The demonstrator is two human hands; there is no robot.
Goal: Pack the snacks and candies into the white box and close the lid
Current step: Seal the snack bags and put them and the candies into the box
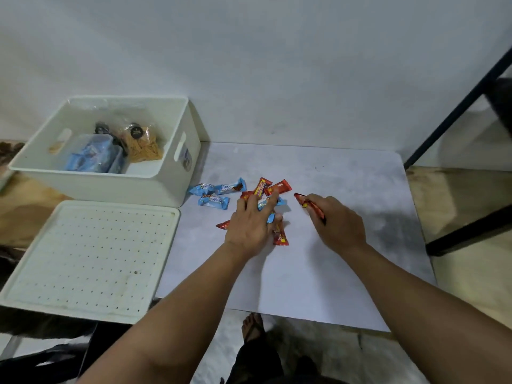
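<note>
The white box (166, 184) sits open on the worktop (346, 267). Inside it are a bag of yellow snacks (144, 146) and some blue packs (91, 157). Its lid (88, 261) lies flat just in front of the box. To the right of the box is a little pile of red and blue candies (243, 200). The left hand (252, 225) lies on the pile, fingers curled around some candies. The right hand (338, 223), farther right of the box, grips a red candy (309, 206).
</note>
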